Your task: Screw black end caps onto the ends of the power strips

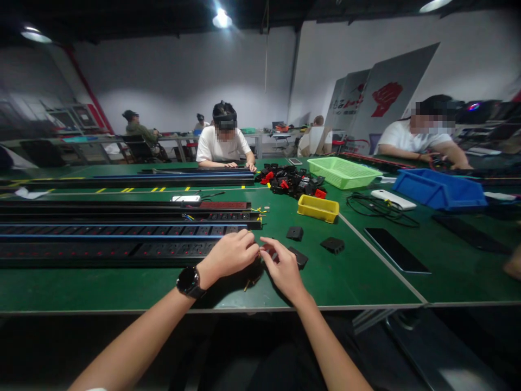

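Note:
My left hand (232,254), with a black watch on its wrist, is closed at the right end of a long black power strip (101,251) that lies on the green table. My right hand (283,269) meets it there, thumb and forefinger pinched together. Whatever sits between the fingertips is too small and hidden to name. Below the hands, short brass-coloured ends (246,285) poke out in the shadow. Close to my right hand lie a black plastic block (299,257), a second black block (294,233) and a third one (332,245).
Beyond are more black strips (122,214), a yellow bin (318,208), a pile of black and red parts (288,180), a green basket (344,172) and a blue bin (439,189). A phone (394,250) and cables (378,209) lie right. Co-workers sit opposite and at right.

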`<state>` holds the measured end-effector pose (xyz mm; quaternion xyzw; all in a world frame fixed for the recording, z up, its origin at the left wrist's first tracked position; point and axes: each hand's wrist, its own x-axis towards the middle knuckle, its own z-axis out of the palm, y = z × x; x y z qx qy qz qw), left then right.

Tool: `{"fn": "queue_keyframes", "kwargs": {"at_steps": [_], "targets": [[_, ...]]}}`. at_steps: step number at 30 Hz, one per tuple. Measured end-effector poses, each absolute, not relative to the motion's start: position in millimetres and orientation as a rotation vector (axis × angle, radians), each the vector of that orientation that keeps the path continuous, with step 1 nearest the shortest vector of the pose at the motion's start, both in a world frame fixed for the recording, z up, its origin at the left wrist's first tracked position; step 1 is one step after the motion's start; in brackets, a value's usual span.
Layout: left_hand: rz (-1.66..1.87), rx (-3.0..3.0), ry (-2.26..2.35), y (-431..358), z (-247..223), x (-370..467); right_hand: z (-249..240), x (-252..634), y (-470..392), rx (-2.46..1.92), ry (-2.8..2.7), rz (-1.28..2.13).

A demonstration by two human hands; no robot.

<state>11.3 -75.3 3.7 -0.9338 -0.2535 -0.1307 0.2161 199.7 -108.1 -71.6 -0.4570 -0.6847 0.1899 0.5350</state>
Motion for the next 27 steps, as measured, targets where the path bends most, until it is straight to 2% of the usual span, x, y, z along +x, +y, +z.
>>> {"fn": "queue_keyframes", "kwargs": {"at_steps": [16,27], "targets": [[-0.201,-2.494,-0.65,-45,11,3,-75,201,-109,-1.302,-1.68,0.365],[-0.541,-3.045,-1.18,-28,-6,1,-71,201,-111,-1.359,-1.735,0.427]]}}
